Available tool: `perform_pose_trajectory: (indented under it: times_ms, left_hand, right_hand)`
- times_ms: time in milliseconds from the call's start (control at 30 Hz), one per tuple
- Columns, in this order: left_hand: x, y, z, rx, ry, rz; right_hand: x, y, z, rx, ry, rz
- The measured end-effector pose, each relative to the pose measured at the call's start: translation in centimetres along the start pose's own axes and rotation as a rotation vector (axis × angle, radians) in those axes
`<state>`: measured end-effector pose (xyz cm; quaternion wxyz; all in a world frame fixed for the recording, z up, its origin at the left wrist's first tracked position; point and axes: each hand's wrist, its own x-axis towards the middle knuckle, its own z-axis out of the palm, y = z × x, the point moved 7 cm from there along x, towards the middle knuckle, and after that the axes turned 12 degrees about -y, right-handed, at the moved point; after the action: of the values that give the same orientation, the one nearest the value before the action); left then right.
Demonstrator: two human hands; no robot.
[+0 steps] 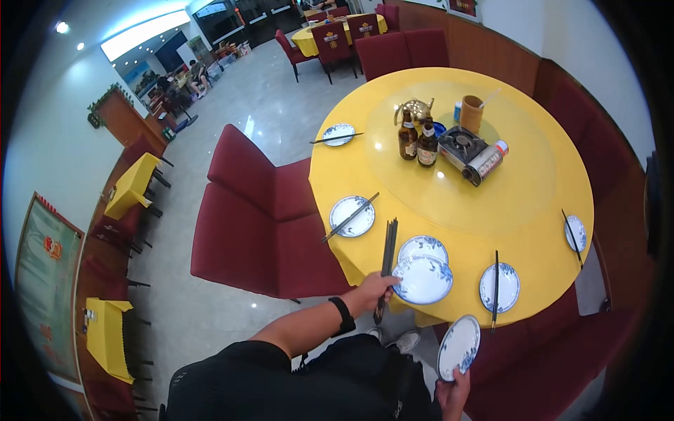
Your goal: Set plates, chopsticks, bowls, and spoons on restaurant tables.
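My left hand (377, 289) is closed round a bundle of dark chopsticks (389, 252) and the near rim of a blue-and-white dish (423, 281). That dish overlaps a plate (423, 247) behind it at the edge of the yellow round table (393, 175). Lower right, my right hand (454, 391) grips a tilted blue-and-white plate (460, 349) by its bottom rim, in front of the table edge. Between the hands and to the right, another plate (507, 288) lies on the cloth with a pair of chopsticks (496, 291) across it.
More plates with chopsticks sit at the left (358, 223), far left (339, 130) and right (576, 231). Two brown bottles (417, 144), a brass kettle (415, 109), a gas stove (463, 151) and a wooden cup (472, 116) stand mid-table. Dark red chairs (239, 231) flank it.
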<state>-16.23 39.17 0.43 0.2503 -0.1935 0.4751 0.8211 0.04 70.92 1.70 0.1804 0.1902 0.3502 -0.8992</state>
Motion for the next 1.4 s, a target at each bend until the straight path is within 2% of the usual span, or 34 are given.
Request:
perform_pose_trajectory:
  times_ms: [67,100,133,200,233,333,400,633,800,867,1000,1033,1167,1267,1300,1400]
  left_hand:
    - [-1.0,-1.3,1.0,-0.083,-0.058,-0.022]
    - [-1.1,-1.9,1.2,-0.155,-0.117,-0.064]
    - [-1.0,-2.5,0.9,-0.163,-0.109,-0.074]
    - [-1.3,-5.2,2.0,-0.247,-0.187,-0.128]
    - [-2.0,-5.3,3.0,-0.258,-0.219,-0.121]
    - [-4.2,-5.7,5.4,-0.261,-0.260,-0.134]
    - [-5.4,-5.6,6.9,-0.259,-0.320,-0.124]
    - [-10.2,-6.5,11.7,-0.271,-0.410,-0.033]
    - [-14.2,-11.9,18.1,-0.332,-0.444,0.041]
    - [-15.4,-13.2,21.6,-0.303,-0.467,0.073]
    - [-17.6,-16.1,27.8,-0.191,-0.438,0.057]
    - [-18.1,-16.9,29.4,-0.204,-0.468,0.038]
    - [-18.9,-19.1,35.0,-0.155,-0.456,0.002]
    - [-18.5,-19.9,38.2,-0.111,-0.479,-0.020]
    - [-18.1,-20.2,39.0,-0.109,-0.488,-0.027]
    - [-16.2,-21.2,41.9,-0.122,-0.565,-0.059]
  right_hand:
    - [-2.1,0.7,0.2,0.023,0.208,-0.109]
    - [-4.6,0.3,1.6,-0.095,0.076,-0.046]
    - [-5.6,1.1,1.2,0.038,0.145,-0.038]
    - [-8.6,3.1,-2.7,-0.009,0.095,0.055]
    - [-10.7,3.0,-2.1,-0.007,0.130,0.056]
    - [-12.3,2.2,0.1,-0.005,0.240,-0.071]
    - [-14.1,1.5,-0.7,0.134,0.316,-0.152]
    - [-19.6,-4.2,-1.8,0.199,0.096,-0.341]
    - [-28.2,-7.4,-10.3,0.224,0.059,-0.430]
    - [-32.2,-9.7,-12.5,0.160,0.159,-0.499]
    - [-37.9,-12.0,-19.5,0.163,0.212,-0.602]
    - [-39.0,-12.1,-21.4,0.198,0.307,-0.601]
    - [-40.6,-13.1,-24.0,0.297,0.380,-0.641]
    - [-40.0,-13.1,-24.7,0.427,0.346,-0.619]
    - [-39.3,-13.0,-25.2,0.480,0.253,-0.582]
    - [-38.9,-13.5,-27.1,0.508,0.302,-0.547]
